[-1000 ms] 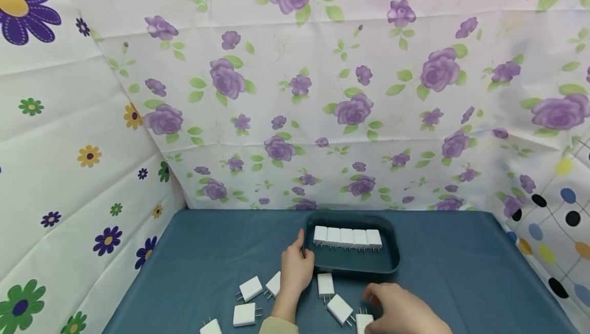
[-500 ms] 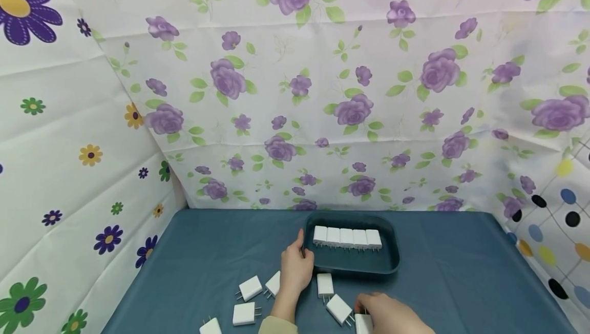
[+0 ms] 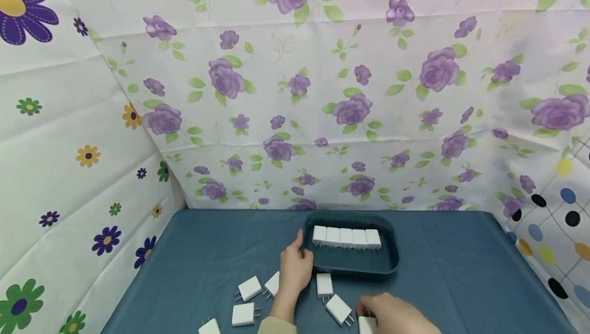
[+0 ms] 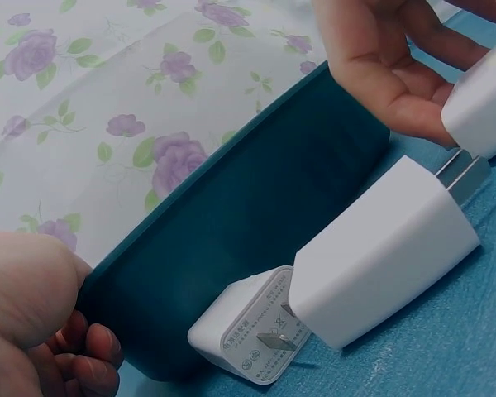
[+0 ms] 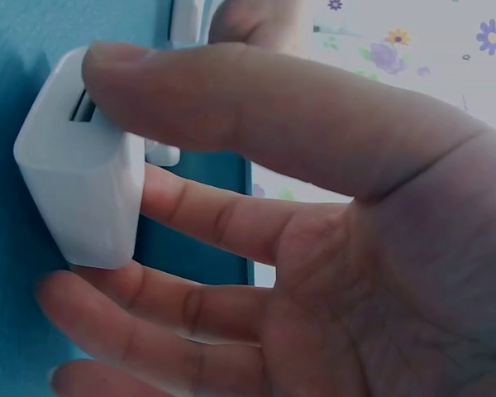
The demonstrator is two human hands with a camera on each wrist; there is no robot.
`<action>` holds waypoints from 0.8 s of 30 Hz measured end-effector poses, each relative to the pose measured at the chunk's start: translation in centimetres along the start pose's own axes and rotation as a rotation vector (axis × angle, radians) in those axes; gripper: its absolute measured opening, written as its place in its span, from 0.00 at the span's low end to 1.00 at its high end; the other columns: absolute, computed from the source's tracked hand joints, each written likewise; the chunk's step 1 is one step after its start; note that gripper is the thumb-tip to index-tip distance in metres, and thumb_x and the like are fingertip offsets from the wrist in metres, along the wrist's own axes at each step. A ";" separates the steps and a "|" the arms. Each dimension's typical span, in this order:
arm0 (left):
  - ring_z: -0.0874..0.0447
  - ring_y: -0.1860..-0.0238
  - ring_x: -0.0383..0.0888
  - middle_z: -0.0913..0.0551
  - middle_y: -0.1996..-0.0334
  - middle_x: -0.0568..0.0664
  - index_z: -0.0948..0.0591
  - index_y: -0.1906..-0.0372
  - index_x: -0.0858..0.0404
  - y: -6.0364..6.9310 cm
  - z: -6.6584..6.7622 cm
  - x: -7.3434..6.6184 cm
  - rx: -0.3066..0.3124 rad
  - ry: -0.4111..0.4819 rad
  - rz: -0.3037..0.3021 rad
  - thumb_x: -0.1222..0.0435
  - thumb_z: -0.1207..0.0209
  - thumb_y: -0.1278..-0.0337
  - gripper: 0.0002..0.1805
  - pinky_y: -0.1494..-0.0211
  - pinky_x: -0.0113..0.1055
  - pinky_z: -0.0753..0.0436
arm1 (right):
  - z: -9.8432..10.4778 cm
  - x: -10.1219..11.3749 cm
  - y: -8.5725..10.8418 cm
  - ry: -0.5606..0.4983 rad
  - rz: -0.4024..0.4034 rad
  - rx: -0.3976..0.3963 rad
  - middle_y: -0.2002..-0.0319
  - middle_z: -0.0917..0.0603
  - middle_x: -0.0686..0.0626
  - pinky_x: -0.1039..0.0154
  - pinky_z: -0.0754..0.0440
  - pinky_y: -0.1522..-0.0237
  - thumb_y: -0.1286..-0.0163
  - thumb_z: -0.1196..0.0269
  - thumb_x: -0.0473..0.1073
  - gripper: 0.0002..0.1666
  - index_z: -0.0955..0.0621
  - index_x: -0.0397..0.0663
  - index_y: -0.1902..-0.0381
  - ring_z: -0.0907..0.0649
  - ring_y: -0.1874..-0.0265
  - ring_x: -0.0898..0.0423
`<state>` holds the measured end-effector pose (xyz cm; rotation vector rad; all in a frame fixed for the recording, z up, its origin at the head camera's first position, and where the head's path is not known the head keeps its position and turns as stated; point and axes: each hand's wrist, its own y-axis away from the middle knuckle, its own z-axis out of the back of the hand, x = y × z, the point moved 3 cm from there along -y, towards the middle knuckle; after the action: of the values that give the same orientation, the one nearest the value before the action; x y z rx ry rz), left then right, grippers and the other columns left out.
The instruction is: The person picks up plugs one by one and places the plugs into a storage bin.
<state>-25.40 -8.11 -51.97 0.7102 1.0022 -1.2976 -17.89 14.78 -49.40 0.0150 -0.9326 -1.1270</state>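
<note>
My left hand (image 3: 296, 270) grips the left rim of a dark teal tray (image 3: 357, 262), fingers curled at its edge. Inside the tray, several white charger plugs (image 3: 346, 237) stand side by side in a row, prongs toward me. At the lower right, my right hand (image 3: 398, 316) pinches another white charger plug (image 5: 83, 182); the right wrist view has the thumb over its port end and fingers at its far side. Between the hands lie two more plugs, one (image 3: 324, 285) close to the tray's front wall and one (image 3: 339, 310) tilted nearer me.
Left of my left forearm, several loose plugs (image 3: 243, 314) are scattered on the blue tablecloth (image 3: 207, 257), prongs pointing different ways. One is partly hidden behind the forearm. Floral sheets (image 3: 322, 93) enclose the table at the back and sides.
My right hand has moved down and left onto the near plug and taken hold of it; the plug has shifted slightly to the right. The left hand and tray stay in place.
</note>
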 end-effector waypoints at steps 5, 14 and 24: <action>0.44 0.88 0.39 0.32 0.90 0.45 0.31 0.19 0.65 0.0 0.0 0.0 -0.009 -0.003 -0.013 0.74 0.46 0.28 0.33 0.80 0.33 0.41 | 0.1 -0.1 0.2 -0.065 -0.013 0.024 0.68 0.17 0.52 0.46 0.22 0.65 0.35 0.22 0.46 0.12 0.14 0.56 0.58 0.19 0.70 0.49; 0.45 0.88 0.38 0.31 0.90 0.45 0.30 0.20 0.66 0.0 -0.2 0.3 -0.015 -0.009 -0.030 0.74 0.46 0.28 0.33 0.81 0.33 0.41 | 0.8 -0.5 0.8 -0.178 0.021 0.034 0.68 0.16 0.49 0.48 0.23 0.67 0.32 0.23 0.52 0.19 0.15 0.51 0.50 0.19 0.70 0.48; 0.44 0.88 0.39 0.32 0.90 0.45 0.31 0.19 0.66 0.0 -0.2 0.2 -0.008 -0.016 -0.015 0.73 0.46 0.28 0.33 0.80 0.33 0.41 | 1.3 -0.5 0.6 -0.154 0.028 -0.007 0.68 0.16 0.50 0.49 0.21 0.65 0.30 0.28 0.41 0.14 0.16 0.48 0.49 0.18 0.70 0.49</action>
<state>-25.43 -8.06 -52.20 0.6860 1.0009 -1.3095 -18.32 16.03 -48.65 -0.0911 -1.0629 -1.1171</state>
